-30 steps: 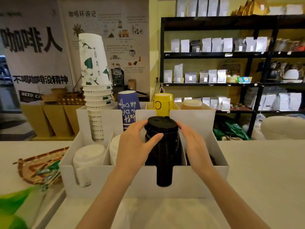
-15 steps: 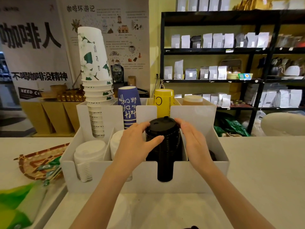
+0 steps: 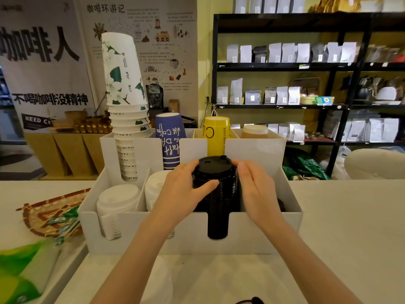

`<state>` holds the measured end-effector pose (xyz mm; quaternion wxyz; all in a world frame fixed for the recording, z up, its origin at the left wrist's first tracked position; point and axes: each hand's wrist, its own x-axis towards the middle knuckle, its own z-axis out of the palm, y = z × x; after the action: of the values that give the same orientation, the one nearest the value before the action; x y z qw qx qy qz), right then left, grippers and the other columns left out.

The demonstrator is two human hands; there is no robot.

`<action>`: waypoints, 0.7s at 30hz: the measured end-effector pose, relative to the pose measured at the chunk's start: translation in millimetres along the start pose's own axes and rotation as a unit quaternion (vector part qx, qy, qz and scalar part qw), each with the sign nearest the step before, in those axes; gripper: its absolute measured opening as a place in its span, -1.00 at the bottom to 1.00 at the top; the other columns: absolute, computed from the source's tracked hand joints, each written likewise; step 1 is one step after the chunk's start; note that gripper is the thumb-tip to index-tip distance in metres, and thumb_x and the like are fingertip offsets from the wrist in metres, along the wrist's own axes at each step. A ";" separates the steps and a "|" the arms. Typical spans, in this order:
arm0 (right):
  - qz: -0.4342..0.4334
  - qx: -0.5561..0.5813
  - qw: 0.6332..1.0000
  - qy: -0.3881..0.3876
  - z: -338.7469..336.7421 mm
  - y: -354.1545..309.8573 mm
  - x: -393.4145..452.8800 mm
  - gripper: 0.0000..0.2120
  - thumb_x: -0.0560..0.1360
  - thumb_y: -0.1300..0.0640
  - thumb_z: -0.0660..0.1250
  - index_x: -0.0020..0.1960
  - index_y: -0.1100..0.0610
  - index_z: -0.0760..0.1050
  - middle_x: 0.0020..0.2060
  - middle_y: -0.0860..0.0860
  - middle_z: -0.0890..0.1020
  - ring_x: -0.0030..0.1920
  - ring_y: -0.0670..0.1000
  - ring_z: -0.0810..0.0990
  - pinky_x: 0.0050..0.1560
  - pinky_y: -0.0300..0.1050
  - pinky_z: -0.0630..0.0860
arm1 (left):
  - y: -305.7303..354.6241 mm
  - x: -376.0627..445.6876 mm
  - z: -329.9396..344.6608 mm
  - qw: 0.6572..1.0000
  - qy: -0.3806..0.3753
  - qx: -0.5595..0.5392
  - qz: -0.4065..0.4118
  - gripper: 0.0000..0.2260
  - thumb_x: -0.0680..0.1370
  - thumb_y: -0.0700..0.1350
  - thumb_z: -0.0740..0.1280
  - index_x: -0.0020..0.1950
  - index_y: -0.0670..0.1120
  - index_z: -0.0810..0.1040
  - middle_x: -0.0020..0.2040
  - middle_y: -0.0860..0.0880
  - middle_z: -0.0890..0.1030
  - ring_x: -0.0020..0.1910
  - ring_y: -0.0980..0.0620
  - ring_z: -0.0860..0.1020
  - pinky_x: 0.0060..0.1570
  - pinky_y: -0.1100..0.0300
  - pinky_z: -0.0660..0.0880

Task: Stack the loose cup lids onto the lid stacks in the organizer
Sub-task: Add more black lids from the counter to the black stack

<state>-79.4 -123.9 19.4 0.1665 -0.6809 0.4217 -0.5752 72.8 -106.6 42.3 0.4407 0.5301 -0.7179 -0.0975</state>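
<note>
On the worktop (image 3: pixel 341 216), the organizer (image 3: pixel 190 242) holds the black lid stack (image 3: pixel 215 172) in its third front compartment from the left. The left hand (image 3: pixel 182 194) wraps the stack's top, thumb across the front. The right hand (image 3: pixel 256 189) lays nearly straight fingers against the stack's right side. A white lid stack (image 3: pixel 118 198) sits in the leftmost front compartment.

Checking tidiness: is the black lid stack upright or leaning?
Upright: the black lid stack rises straight from its organizer slot, left hand gripping it, right hand touching its top.
</note>
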 end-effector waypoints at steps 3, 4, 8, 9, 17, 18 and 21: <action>0.004 -0.015 1.000 -0.009 0.0 0.6 -1.8 -0.73 0.52 0.00 0.02 0.05 -0.01 0.46 -0.06 0.00 0.57 -0.03 -0.19 0.47 -0.04 -0.56 0.31 | -1.8 0.2 1.3 1.000 -0.001 -0.009 -0.003 -0.55 0.40 0.05 0.36 0.27 0.01 0.41 0.18 -0.03 0.52 0.08 0.11 0.43 0.07 0.21 0.40; 0.004 -0.021 1.000 -0.014 -1.2 0.0 -2.5 -0.68 0.51 -0.01 0.01 0.10 0.03 0.47 -0.02 -0.01 0.56 0.00 -0.17 0.47 -0.01 -0.54 0.30 | -2.6 0.4 1.9 1.000 -0.002 -0.010 -0.005 -0.55 0.40 0.05 0.36 0.27 0.01 0.40 0.18 -0.03 0.52 0.10 0.10 0.43 0.08 0.21 0.41; 0.021 -0.025 0.998 -0.048 -9.3 -8.8 -8.2 -0.66 0.57 0.05 0.03 0.30 0.04 0.36 0.10 -0.13 0.46 0.14 -0.19 0.37 0.09 -0.46 0.24 | -0.6 -0.9 4.1 1.000 -0.001 0.004 -0.013 -0.51 0.41 0.03 0.36 0.30 -0.03 0.35 0.26 -0.05 0.45 0.18 0.06 0.39 0.09 0.27 0.28; 0.042 -0.007 0.997 -0.058 -12.2 -12.1 -10.8 -0.64 0.57 0.06 0.04 0.35 0.03 0.29 0.12 -0.16 0.41 0.14 -0.21 0.34 0.06 -0.50 0.25 | 1.3 -1.9 4.5 1.000 -0.004 0.010 -0.017 -0.49 0.42 0.03 0.36 0.32 -0.04 0.32 0.29 -0.05 0.40 0.22 0.04 0.36 0.10 0.28 0.25; 0.149 0.014 0.986 -0.068 -47.5 -6.1 -54.2 -0.60 0.54 -0.08 0.02 0.37 -0.12 0.23 0.32 0.00 0.44 0.32 -0.01 0.38 0.39 0.09 0.28 | 28.1 -35.9 1.1 0.996 0.031 0.054 0.057 -0.48 0.44 0.10 0.28 0.34 -0.05 0.27 0.35 -0.03 0.32 0.32 0.01 0.29 0.29 0.16 0.25; 0.154 0.003 0.985 -0.071 -50.3 -4.9 -63.7 -0.60 0.54 -0.08 0.03 0.37 -0.11 0.24 0.31 0.01 0.46 0.31 0.00 0.40 0.38 0.10 0.30 | 31.0 -45.5 3.2 0.996 0.028 0.050 0.069 -0.48 0.44 0.10 0.27 0.34 -0.04 0.27 0.35 -0.02 0.33 0.31 0.02 0.30 0.27 0.17 0.26; 0.167 -0.011 0.983 -0.077 -56.3 -4.2 -94.1 -0.61 0.54 -0.05 0.04 0.36 -0.07 0.26 0.26 0.02 0.50 0.25 -0.01 0.44 0.35 0.05 0.33 | 32.6 -80.2 14.3 0.994 -0.019 0.045 0.099 -0.48 0.45 0.12 0.26 0.36 0.00 0.24 0.37 0.02 0.31 0.32 0.08 0.28 0.26 0.24 0.24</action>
<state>-128.2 -34.9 -22.2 0.2846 -0.6454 0.5214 -0.4803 44.2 -29.7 11.1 0.4106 0.4735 -0.7786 -0.0312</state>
